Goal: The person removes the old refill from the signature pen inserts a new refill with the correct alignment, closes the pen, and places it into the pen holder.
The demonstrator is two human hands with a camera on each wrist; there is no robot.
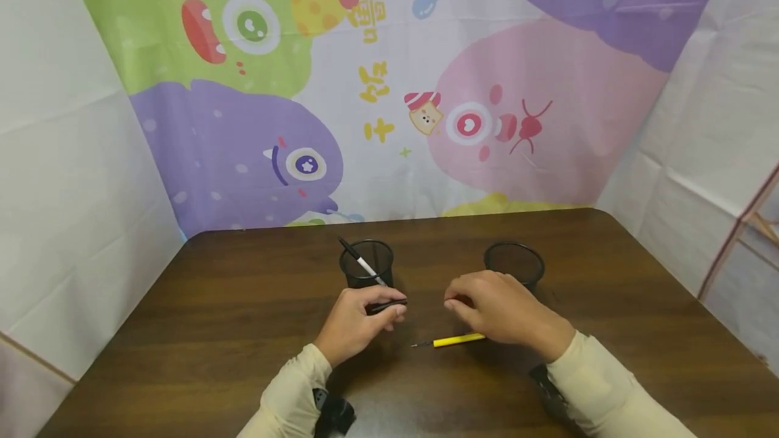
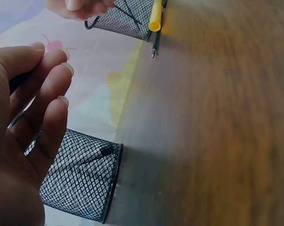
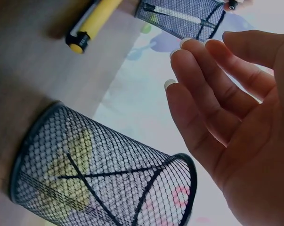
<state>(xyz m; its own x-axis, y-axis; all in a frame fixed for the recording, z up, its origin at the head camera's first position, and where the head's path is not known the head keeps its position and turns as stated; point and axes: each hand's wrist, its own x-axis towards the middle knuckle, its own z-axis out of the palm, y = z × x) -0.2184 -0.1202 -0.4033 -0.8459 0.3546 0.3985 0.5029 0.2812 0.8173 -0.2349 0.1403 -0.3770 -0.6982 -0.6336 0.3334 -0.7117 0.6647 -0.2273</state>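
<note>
My left hand (image 1: 359,323) pinches a short black pen part (image 1: 386,305) between thumb and fingers, just in front of the left mesh pen cup (image 1: 368,282). Its far end is hidden in the hand. Fingers loosely bent, my right hand (image 1: 502,306) hovers before the right mesh pen cup (image 1: 514,265); nothing shows in its grasp in the right wrist view. Below it on the table lies a yellow pen barrel (image 1: 456,340), with an open end in the left wrist view. A thin dark refill (image 2: 154,49) with a metal tip lies along it.
A white pen with black ends (image 1: 365,262) leans inside the left cup. The right cup stands near the back of the brown wooden table (image 1: 213,330). A cartoon-printed cloth (image 1: 389,181) hangs behind, and white cloth walls (image 1: 79,174) close in both sides.
</note>
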